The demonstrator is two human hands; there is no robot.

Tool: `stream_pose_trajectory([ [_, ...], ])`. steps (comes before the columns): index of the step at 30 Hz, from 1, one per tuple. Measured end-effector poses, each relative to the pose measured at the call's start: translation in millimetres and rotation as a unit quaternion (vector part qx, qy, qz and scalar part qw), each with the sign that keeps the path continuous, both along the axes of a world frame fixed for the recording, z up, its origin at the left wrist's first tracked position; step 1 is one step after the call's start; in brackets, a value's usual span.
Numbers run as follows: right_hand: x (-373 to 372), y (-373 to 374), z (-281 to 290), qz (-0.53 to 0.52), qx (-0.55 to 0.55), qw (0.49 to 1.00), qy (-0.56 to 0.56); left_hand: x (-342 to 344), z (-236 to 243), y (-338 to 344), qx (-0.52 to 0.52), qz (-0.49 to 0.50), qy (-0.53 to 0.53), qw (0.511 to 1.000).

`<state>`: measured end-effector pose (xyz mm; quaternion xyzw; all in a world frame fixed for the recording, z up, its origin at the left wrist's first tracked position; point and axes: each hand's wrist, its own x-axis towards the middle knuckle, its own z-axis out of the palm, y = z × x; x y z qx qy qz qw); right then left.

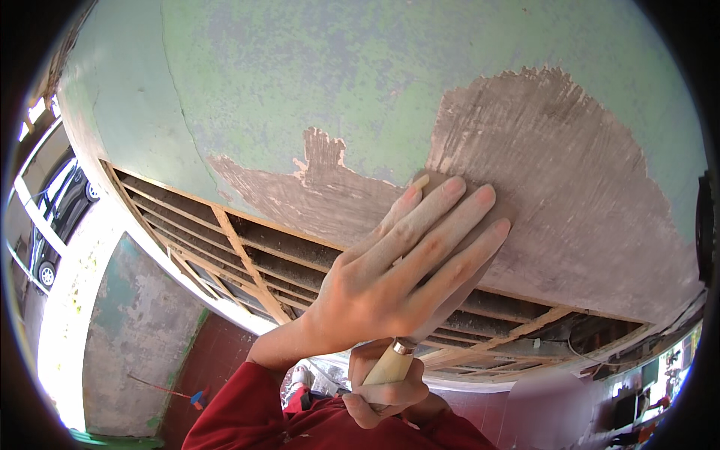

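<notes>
one wood-framed louvre vent at left. mid-view, right hand wrapped round a wooden-handled scraper, gripped low, likely for push and angle. left hand flat, fingers extended, over the scraper's working end, mostly hiding it; probably spreads pressure onto the green-painted panel. bare grey-brown patch further right.

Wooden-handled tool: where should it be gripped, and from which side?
Probably best by the pale wooden handle, from below, as the right hand grips it: the handle slants down toward the wearer beneath its metal collar, while the left hand lies across the view above.
</notes>
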<state>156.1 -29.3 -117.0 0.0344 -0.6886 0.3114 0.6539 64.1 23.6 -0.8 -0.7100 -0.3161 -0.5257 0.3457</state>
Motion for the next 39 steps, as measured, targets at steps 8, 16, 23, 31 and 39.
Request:
stream_pose_trajectory([
  [8, 6, -3, -1, 0.046, 0.005, 0.999, -0.001, 2, -11, -15, -0.041, 0.024, 0.007, 0.999],
  [16, 4, 0, -2, 0.068, -0.008, 0.997, 0.038, 5, -10, -9, -0.025, 0.015, 0.004, 1.000],
  [23, 4, -4, 9, 0.069, -0.004, 0.998, -0.006, 2, -8, -7, -0.019, 0.022, 0.009, 1.000],
  [31, 2, 6, 12, -0.030, 0.106, 0.994, 0.024, 9, 1, -2, 0.009, -0.001, -0.044, 0.999],
  [39, 11, 10, 11, 0.004, 0.106, 0.994, -0.033, 7, 6, 1, 0.030, 0.008, -0.038, 0.999],
])
